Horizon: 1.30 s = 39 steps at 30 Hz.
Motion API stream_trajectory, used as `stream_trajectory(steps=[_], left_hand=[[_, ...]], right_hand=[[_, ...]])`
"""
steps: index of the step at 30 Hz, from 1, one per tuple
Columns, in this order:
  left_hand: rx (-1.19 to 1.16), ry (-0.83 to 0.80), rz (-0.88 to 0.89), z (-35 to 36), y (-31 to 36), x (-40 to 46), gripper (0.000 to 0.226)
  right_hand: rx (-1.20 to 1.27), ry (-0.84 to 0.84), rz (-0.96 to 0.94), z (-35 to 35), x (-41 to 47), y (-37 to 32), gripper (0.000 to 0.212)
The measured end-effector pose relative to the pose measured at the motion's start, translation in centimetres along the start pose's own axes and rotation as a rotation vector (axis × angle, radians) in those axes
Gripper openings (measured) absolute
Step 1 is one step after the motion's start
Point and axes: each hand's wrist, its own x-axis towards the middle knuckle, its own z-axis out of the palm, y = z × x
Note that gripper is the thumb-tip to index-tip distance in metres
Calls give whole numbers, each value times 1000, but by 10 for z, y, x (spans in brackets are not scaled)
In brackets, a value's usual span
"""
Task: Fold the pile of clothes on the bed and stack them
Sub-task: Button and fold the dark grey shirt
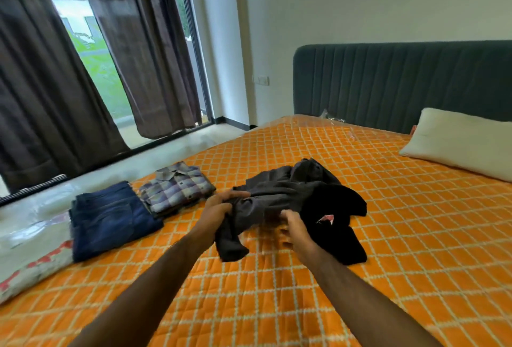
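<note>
A crumpled dark grey garment [279, 191] lies mid-bed on the orange checked bedspread [388, 222]. My left hand [219, 206] grips its near left edge, and a loose end hangs below that hand. My right hand [295, 231] has curled fingers at the garment's near right edge; blur hides whether it holds cloth. A black garment [335, 224] with a small red-and-white mark lies crumpled just right of the grey one. Folded dark blue jeans [110, 217] and a folded plaid shirt [176, 187] lie side by side at the left.
A white pillow [460, 141] rests against the dark green headboard [401, 80] at the right. The mattress edge under clear plastic [33, 238] runs along the left. Brown curtains [138, 41] hang over a glass door beyond the bed.
</note>
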Motion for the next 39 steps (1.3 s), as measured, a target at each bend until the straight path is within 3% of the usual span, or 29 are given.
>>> stream_trajectory(steps=[3,6,8,9,10,12,13,16,19,21,23,26,31,34,37,39], left_hand=[[15,-317,2,-24,34,-33,54],[441,-565,-229,-48,37,-58,39],[860,-587,-331,-61,27,-69,43],[1096,-536,-253,-68,22,-69,43],[1194,-378,-130,-73,20,-63,34],[932,25,98,-83,31,-57,19],[749,97,167,-82,39,-53,20],[439,-86,350,-83,81,-52,56],[597,-290,417,-87,115,-56,62],[845,-345,444,-90,116,-55,53],[970,-331,441,-93,106,-58,39],[985,-138,444,-105,89,-65,29],[1212,63,516,-104,96,-89,26],[1136,-45,374,-110,108,-95,43],[528,-146,-7,-118,122,-106,49],[336,-152,-186,-122,121,-107,63]], right_hand=[[252,-52,111,14,8,7,66],[282,16,-33,45,4,-9,72],[233,27,-123,66,-20,-29,56],[206,3,-162,76,-32,-42,46],[155,-45,-199,81,-42,-52,37],[-14,-209,-311,96,-62,-76,31],[-81,-332,-345,102,-74,-88,30],[-152,-629,-336,108,-98,-126,32],[-135,-772,-235,94,-103,-154,43],[-201,-723,-216,86,-99,-159,50],[-336,-600,-318,84,-98,-160,36],[-505,-437,-466,82,-97,-159,19],[-415,-117,-571,102,-94,-154,18],[-374,-114,-666,119,-107,-165,25],[-305,-430,-648,127,-128,-177,37],[-271,-587,-635,131,-141,-177,39]])
